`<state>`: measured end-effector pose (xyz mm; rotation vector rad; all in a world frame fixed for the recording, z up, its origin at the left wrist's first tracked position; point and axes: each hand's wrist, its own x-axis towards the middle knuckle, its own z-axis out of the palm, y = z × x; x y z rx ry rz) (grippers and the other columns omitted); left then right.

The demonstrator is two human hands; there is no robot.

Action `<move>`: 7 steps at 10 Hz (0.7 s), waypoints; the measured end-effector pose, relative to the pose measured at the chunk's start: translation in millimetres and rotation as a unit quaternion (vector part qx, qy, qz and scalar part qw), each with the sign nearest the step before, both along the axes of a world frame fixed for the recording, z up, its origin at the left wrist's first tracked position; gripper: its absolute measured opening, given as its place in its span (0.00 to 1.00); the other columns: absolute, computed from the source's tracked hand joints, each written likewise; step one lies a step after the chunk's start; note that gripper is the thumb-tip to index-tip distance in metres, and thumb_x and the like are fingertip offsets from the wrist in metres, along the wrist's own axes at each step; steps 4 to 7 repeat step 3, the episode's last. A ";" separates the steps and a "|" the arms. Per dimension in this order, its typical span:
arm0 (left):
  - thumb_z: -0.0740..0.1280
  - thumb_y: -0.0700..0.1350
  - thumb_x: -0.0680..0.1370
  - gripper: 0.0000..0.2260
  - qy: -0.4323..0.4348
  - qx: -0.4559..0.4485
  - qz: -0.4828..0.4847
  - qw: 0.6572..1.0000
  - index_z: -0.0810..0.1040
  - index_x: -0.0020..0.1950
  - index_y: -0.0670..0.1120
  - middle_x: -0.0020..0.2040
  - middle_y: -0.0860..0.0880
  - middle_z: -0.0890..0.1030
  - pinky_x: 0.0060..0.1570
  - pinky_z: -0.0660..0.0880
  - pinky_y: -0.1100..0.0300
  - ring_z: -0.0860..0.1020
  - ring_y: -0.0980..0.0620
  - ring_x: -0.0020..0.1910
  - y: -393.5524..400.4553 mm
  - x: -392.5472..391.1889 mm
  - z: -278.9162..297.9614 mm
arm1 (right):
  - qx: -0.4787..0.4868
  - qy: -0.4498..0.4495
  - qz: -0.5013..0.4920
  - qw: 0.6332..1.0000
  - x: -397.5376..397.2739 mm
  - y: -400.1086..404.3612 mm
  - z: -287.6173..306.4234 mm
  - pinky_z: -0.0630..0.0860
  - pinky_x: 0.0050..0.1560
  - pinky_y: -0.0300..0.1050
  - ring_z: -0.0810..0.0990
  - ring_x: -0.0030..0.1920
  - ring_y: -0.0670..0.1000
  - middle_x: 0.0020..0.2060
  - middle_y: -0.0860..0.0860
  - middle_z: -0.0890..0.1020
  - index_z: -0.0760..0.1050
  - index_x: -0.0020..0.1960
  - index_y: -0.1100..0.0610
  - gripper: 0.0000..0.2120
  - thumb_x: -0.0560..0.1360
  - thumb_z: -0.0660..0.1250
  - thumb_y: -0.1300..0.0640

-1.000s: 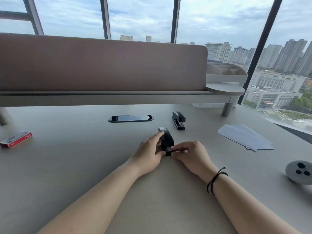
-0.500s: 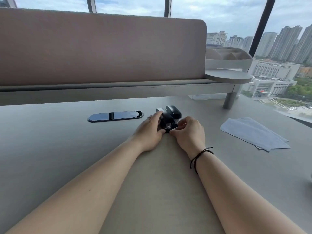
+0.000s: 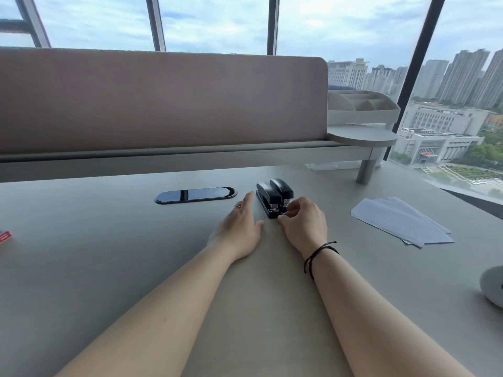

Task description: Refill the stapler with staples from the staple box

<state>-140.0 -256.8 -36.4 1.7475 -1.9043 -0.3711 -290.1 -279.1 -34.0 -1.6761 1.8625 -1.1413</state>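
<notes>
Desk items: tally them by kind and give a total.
Black staplers: 2
Red staple box, cut off at the left edge: 1
Stacks of white paper: 1
White round object, cut off at the right edge: 1
Total: 5

I see bright, even daylight coming through the windows (image 3: 217, 23) ahead, under an overcast sky. The desk (image 3: 81, 268) shows only faint, soft shadows and a mild sheen. Wide-angle distortion bends the window frames at the edges, and the picture looks slightly soft overall.
</notes>
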 end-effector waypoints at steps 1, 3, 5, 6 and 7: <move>0.64 0.46 0.81 0.30 0.034 0.006 -0.011 0.999 0.54 0.80 0.49 0.75 0.46 0.70 0.72 0.66 0.51 0.69 0.45 0.73 33.0 7.3 1.7 | 0.017 0.019 0.038 0.999 -2.3 13.5 3.8 0.72 0.46 0.40 0.83 0.50 0.55 0.41 0.48 0.84 0.80 0.49 0.55 0.08 0.70 0.73 0.56; 0.62 0.50 0.78 0.15 -0.016 -0.046 -0.058 0.997 0.77 0.64 0.53 0.61 0.52 0.81 0.62 0.77 0.52 0.79 0.50 0.60 118.3 30.1 -4.4 | 0.032 0.061 0.112 0.991 2.6 76.9 7.8 0.70 0.45 0.38 0.80 0.43 0.49 0.38 0.45 0.80 0.82 0.48 0.52 0.07 0.70 0.75 0.52; 0.62 0.50 0.78 0.15 -0.016 -0.046 -0.058 0.997 0.77 0.64 0.53 0.61 0.52 0.81 0.62 0.77 0.52 0.79 0.50 0.60 118.3 30.1 -4.4 | 0.032 0.061 0.112 0.991 2.6 76.9 7.8 0.70 0.45 0.38 0.80 0.43 0.49 0.38 0.45 0.80 0.82 0.48 0.52 0.07 0.70 0.75 0.52; 0.62 0.50 0.78 0.15 -0.016 -0.046 -0.058 0.997 0.77 0.64 0.53 0.61 0.52 0.81 0.62 0.77 0.52 0.79 0.50 0.60 118.3 30.1 -4.4 | 0.032 0.061 0.112 0.991 2.6 76.9 7.8 0.70 0.45 0.38 0.80 0.43 0.49 0.38 0.45 0.80 0.82 0.48 0.52 0.07 0.70 0.75 0.52; 0.62 0.50 0.78 0.15 -0.016 -0.046 -0.058 0.997 0.77 0.64 0.53 0.61 0.52 0.81 0.62 0.77 0.52 0.79 0.50 0.60 118.3 30.1 -4.4 | 0.032 0.061 0.112 0.991 2.6 76.9 7.8 0.70 0.45 0.38 0.80 0.43 0.49 0.38 0.45 0.80 0.82 0.48 0.52 0.07 0.70 0.75 0.52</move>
